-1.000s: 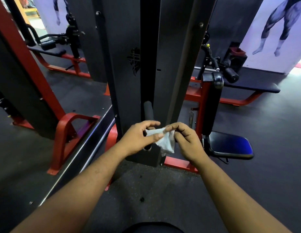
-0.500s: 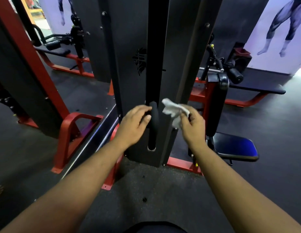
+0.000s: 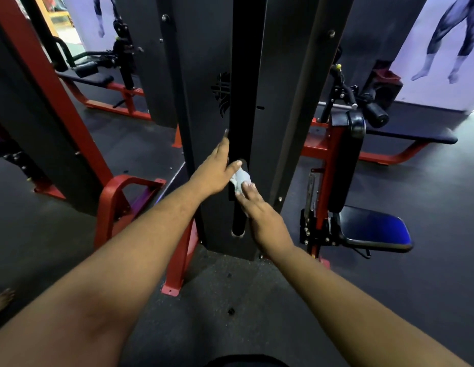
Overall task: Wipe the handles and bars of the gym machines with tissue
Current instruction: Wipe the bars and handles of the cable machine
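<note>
A person looks down along both bare forearms at a black gym machine. A short black handle (image 3: 239, 205) hangs upright in front of the machine's dark upright column (image 3: 242, 75), its rounded lower end free above the floor.

The left hand (image 3: 214, 172) reaches to the top of the handle, fingers stretched up along the column's edge and thumb laid across the front. It appears to steady the handle so that it does not swing under the wiping. The thumb tip touches a crumpled white tissue (image 3: 241, 179).

The right hand (image 3: 259, 211) presses that tissue flat against the upper part of the handle with nearly straight fingers. Spread like this, the tissue can cover more of the grip in a single pass. How much tissue lies under the palm is hidden.

The tissue sits high on the handle, between the two hands, and the lower length shows bare below it, so the wiping here is probably only starting.

To the right stands a red-framed machine with a blue padded seat (image 3: 373, 229). To the left, red frame bars (image 3: 116, 202) rest on the dark rubber floor (image 3: 416, 260).
</note>
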The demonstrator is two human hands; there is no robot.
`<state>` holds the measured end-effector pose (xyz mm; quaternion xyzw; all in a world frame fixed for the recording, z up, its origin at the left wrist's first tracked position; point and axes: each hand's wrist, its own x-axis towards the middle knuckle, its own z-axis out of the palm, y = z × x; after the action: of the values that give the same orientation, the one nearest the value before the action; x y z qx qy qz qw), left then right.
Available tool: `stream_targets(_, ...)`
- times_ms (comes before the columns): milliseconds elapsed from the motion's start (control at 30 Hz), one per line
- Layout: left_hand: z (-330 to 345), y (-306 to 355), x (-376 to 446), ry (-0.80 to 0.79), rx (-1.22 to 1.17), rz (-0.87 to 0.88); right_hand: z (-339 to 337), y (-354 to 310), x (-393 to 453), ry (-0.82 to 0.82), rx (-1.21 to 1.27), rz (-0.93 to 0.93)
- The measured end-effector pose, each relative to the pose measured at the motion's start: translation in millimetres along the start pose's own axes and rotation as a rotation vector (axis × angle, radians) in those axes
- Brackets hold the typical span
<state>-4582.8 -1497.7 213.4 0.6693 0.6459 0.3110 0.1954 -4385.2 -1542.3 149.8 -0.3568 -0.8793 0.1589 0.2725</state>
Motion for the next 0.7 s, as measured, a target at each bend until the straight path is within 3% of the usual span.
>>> stream_targets(167,-3,-2,6,-0.082,-0.199,-0.026,-24,21,-9,0.001,0.000,-0.073)
stream_targets(300,-3,5,15,-0.004,-0.239,-0.072,-43,21,28,0.282,0.112,0.062)
stream_targets(433,5,3,13,0.040,-0.237,-0.051,-23,8,50,0.119,0.207,0.067)
stream_targets(700,21,13,9,0.073,-0.231,-0.059,33,16,-45,0.071,0.238,-0.027)
